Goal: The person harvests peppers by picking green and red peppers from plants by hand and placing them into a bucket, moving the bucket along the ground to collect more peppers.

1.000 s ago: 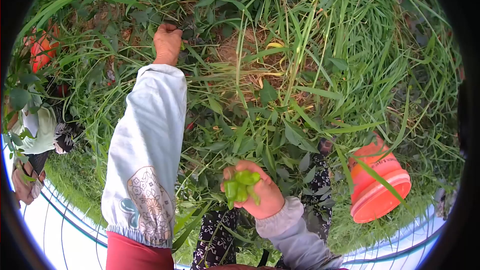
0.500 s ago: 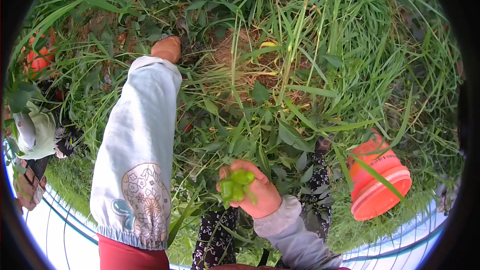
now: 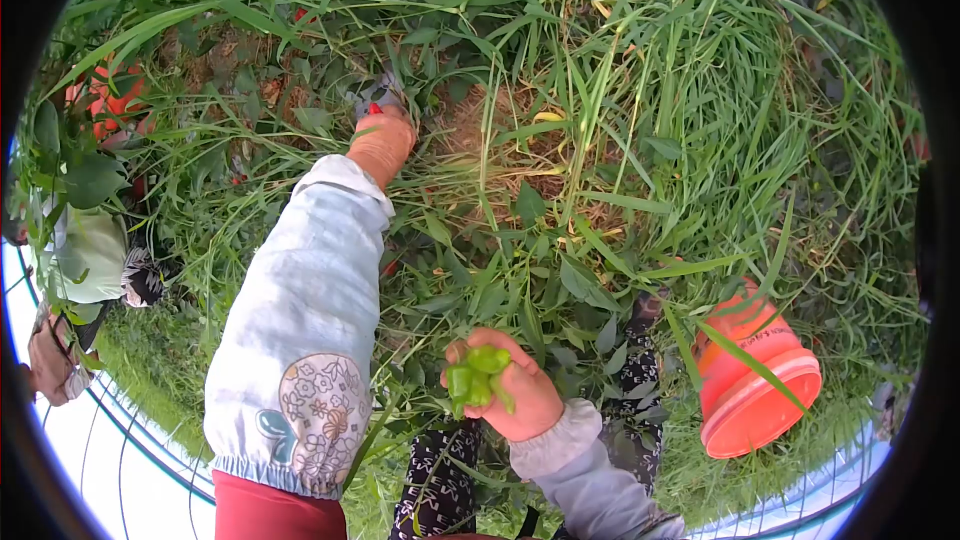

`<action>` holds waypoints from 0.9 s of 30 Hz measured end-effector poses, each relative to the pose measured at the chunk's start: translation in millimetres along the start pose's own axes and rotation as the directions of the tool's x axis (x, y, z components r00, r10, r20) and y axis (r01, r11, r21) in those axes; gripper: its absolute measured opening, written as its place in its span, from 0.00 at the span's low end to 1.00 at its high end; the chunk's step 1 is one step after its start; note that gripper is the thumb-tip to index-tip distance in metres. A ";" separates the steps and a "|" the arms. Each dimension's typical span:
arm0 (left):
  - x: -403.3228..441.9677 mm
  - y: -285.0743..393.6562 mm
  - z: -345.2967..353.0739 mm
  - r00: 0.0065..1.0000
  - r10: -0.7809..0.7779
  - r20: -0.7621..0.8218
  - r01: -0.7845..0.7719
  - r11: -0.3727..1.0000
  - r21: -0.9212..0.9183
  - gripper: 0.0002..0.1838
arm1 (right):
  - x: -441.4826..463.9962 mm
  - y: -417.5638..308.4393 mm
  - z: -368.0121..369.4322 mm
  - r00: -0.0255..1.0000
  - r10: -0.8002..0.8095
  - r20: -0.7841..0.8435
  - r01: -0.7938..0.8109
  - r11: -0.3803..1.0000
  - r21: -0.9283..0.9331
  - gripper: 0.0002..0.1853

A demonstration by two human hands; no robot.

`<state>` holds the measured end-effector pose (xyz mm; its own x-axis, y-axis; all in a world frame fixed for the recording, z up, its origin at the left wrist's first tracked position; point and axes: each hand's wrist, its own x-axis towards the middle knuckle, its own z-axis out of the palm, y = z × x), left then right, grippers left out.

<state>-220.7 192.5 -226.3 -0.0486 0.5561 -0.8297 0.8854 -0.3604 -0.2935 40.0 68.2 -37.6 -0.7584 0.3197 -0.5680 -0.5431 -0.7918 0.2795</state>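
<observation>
Several light green peppers (image 3: 474, 378) are bunched in my right hand (image 3: 524, 402), its fingers wrapped round them, low in the middle of the view. Farther forward, my left hand (image 3: 384, 140) is down among the grass and leafy plants at the end of a pale sleeve (image 3: 300, 310). A small red thing (image 3: 375, 109) shows at its far side. The fingertips are turned away and mostly hidden, so what they touch cannot be made out.
An orange-red bucket (image 3: 758, 370) lies tilted in the grass at the right. Another person (image 3: 88, 255) is at the far left, near an orange-red object (image 3: 115, 100). Leafy plants (image 3: 580, 280) stand before my patterned trousers (image 3: 436, 480).
My left hand has moved to the right and slightly nearer, and a red thing now shows by it. My right hand still holds the green peppers in nearly the same place.
</observation>
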 end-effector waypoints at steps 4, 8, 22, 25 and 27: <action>-15.6 -8.4 7.8 0.994 0.069 -0.080 -0.070 0.997 -0.016 0.17 | -0.3 -1.8 5.7 0.999 0.009 0.036 -0.010 1.000 0.008 0.24; -56.8 -5.2 5.8 0.989 -0.093 -0.112 0.070 0.978 -0.196 0.14 | -3.8 -4.6 8.6 0.999 0.015 0.037 -0.016 1.000 0.024 0.23; -161.2 60.9 47.0 0.956 -0.164 0.245 0.294 0.493 -0.819 0.15 | -9.1 -12.0 15.3 0.996 0.028 0.083 -0.032 0.998 0.050 0.24; -161.7 82.5 66.5 0.978 -0.062 0.199 0.181 0.729 -0.660 0.12 | -9.5 -13.7 12.9 0.997 0.048 0.061 -0.049 0.999 0.023 0.26; -167.0 86.8 56.4 0.969 0.008 0.246 0.146 0.785 -0.602 0.11 | -9.8 -13.8 12.1 0.997 0.046 0.054 -0.047 0.999 0.016 0.26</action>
<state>-161.8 26.1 -140.0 -0.1538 0.3517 -0.9234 0.9662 0.2490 -0.0660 50.6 82.3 -26.5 -0.8009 0.3108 -0.5119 -0.5127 -0.7976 0.3178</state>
